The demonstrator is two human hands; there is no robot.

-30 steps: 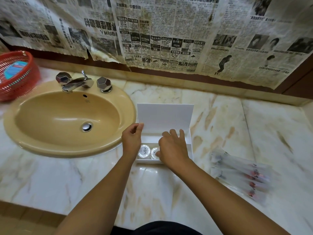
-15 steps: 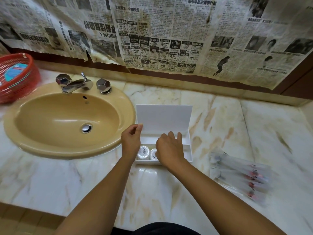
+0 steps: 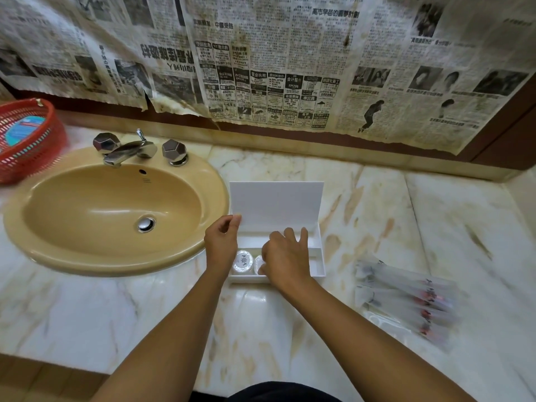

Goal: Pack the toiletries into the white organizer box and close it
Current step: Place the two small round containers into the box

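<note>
The white organizer box stands on the marble counter just right of the sink, its lid raised upright at the back. Two small round white items lie in its front left compartment. My left hand pinches the lid's lower left corner. Over the box's front, my right hand reaches down with its fingers spread, the thumb touching the second round item; what lies under the palm is hidden. Several clear-wrapped toiletries lie on the counter to the right.
A tan sink with a chrome tap fills the left. A red mesh basket sits at the far left. Newspaper covers the wall behind. The marble counter extends to the right.
Both hands have stayed almost in place; my right hand has shifted slightly over the box's front compartment. The lid stays upright.
</note>
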